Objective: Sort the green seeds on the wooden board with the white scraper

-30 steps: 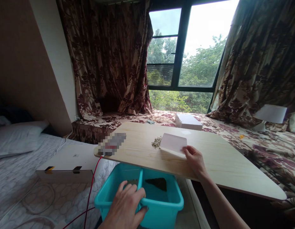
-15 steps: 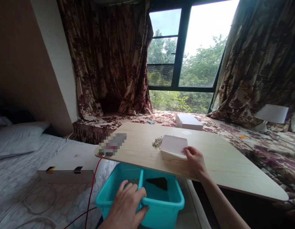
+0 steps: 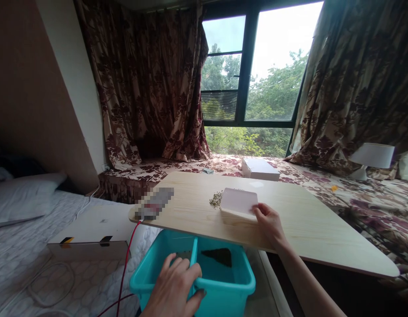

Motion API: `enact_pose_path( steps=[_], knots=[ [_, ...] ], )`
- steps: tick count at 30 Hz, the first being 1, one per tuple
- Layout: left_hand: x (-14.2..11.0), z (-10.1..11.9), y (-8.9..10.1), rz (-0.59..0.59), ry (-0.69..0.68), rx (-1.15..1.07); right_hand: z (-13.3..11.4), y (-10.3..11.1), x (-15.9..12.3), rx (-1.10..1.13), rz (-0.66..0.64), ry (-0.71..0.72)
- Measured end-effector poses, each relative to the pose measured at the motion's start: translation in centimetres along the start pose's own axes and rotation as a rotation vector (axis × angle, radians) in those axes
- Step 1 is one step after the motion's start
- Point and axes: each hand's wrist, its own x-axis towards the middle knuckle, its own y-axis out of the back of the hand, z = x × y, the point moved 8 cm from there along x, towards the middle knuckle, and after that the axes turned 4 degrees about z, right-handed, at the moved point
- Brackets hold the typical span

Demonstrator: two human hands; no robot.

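Note:
My left hand [image 3: 177, 281] is closed over the near rim and divider of a teal two-compartment bin [image 3: 228, 286], its thumb on the outer wall. A dark heap of small grains [image 3: 220, 256] lies in the bin's right compartment; a few specks show in the left one, partly behind my fingers. My right hand [image 3: 268, 221] pinches the right end of a pale, thin rectangular board [image 3: 239, 200] with rounded corners, standing tilted over the wooden table [image 3: 299, 220]. Loose small grains [image 3: 216, 200] lie on the table just left of the board, and a few show behind it.
A blurred-out object [image 3: 154, 203] with a red cable [image 3: 126, 264] sits at the table's left end. On the bed rests a white box [image 3: 91, 231]. Behind the table are another white box [image 3: 260, 168] and a lamp [image 3: 372, 156] on the window ledge.
The view has shifted slightly. Both hands keep their grips; the board and the bin stand almost the same as before.

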Motion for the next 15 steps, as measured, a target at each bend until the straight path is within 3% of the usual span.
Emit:
enact_pose_path(
  steps=[15],
  knots=[
    [-0.17, -0.18, 0.11, -0.008, 0.005, 0.040, -0.26, -0.14, -0.03, 0.010, -0.003, 0.017]
  ],
)
